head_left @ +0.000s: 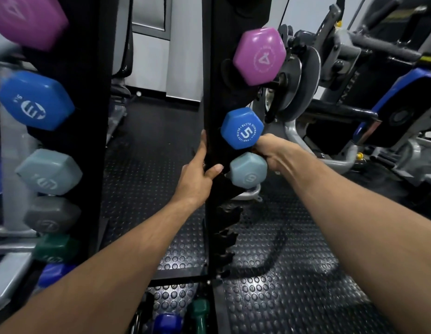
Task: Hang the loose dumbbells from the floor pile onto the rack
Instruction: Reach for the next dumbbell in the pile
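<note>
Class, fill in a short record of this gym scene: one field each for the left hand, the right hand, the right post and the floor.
left hand: left hand grips the right rack post
right hand: right hand holds the pale teal dumbbell
right post: purple 4 dumbbell on top, blue 5 dumbbell below
floor: green dumbbell and dark blue dumbbell lie loose

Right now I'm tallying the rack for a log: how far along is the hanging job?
Done: on the right post, a purple 4 and blue 5 hang. In hand: the right hand holds a grey-blue dumbbell at the next slot while the left hand grips the post. Left: empty hooks below, and green and blue dumbbells on the floor.
</note>
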The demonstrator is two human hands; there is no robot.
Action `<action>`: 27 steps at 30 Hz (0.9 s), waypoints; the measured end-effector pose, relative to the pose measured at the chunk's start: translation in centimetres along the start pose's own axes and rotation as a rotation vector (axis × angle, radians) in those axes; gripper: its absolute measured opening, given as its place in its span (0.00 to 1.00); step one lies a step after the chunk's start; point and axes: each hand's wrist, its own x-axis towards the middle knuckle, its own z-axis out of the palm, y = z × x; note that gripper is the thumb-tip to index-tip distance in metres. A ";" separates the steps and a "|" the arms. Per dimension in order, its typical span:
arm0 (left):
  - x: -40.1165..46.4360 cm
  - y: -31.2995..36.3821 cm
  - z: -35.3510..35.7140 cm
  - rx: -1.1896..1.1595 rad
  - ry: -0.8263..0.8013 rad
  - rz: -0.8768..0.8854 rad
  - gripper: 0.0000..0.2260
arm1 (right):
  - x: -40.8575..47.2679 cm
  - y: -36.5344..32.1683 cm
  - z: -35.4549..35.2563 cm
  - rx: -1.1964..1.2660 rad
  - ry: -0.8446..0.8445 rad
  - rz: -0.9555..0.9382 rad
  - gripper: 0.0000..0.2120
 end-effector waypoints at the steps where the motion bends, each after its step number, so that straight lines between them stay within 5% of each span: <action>1: -0.1 0.0 0.0 -0.008 0.003 0.002 0.40 | 0.6 0.5 0.1 -0.004 -0.025 0.005 0.09; 18: -0.8 0.4 -0.9 -0.069 -0.063 -0.086 0.33 | 0.2 3.7 0.5 -0.083 -0.023 -0.016 0.18; 27: -1.6 0.5 -1.7 -0.040 -0.110 -0.059 0.31 | -2.8 6.4 0.7 0.244 0.128 -0.178 0.05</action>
